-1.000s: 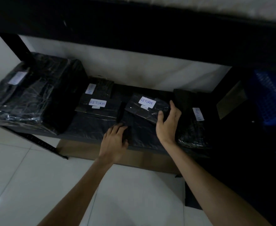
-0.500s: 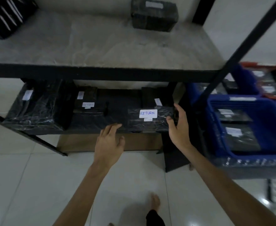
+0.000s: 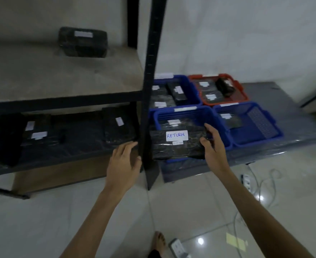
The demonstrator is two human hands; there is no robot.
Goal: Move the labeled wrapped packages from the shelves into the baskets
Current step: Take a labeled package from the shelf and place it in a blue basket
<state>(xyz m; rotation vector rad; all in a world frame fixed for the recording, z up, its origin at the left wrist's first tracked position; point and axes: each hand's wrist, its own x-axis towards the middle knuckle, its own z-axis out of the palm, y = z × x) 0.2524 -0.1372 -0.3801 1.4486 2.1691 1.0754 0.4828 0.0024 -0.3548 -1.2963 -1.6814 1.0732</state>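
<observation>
My right hand grips the right end of a black wrapped package labeled RETURN, held just over the front edge of the near-left blue basket, which holds another labeled package. My left hand hovers with relaxed fingers left of the black shelf post, apart from the package. On the lower shelf lie more labeled packages: one beside the post and others further left. The upper shelf carries one package.
Three other baskets sit on a low grey platform: a blue one at front right, a blue one behind, and a red one at back right, all holding packages. A power strip and cables lie on the tiled floor.
The RETURN package has come off the lower shelf and moved right, past the post, over the near-left blue basket. My view turned right with it, and my left hand stayed by the shelf.
</observation>
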